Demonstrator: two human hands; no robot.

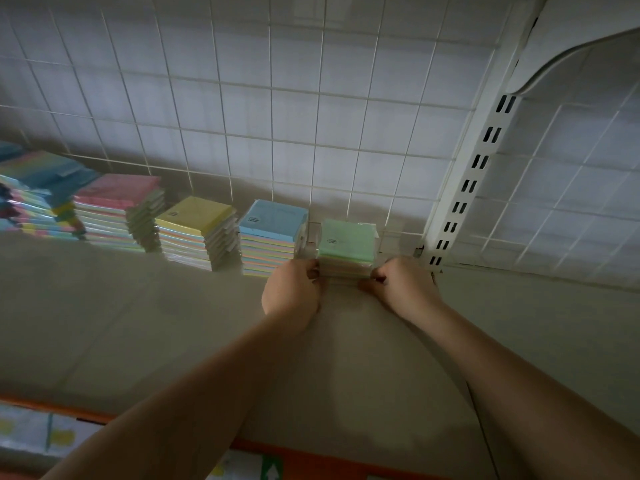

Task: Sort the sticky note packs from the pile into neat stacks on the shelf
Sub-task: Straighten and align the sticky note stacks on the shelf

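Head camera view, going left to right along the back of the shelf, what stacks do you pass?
Mixed pile → pink-topped stack → yellow-topped stack → blue-topped stack → green-topped stack, held between the left hand and right hand → white slotted upright.

Both arms reach up from the bottom of the frame to a grey shelf. The left hand and right hand sit on either side of a green-topped stack of sticky note packs just right of center, fingers curled against its lower packs. To its left, a row of stacks runs toward the left edge: blue-topped stack just beside it, then a yellow-topped stack, a pink-topped stack, and a messier multicolor pile at far left. A white wire grid backs the shelf, with a slotted white upright on the right. An orange edge strip runs along the bottom.
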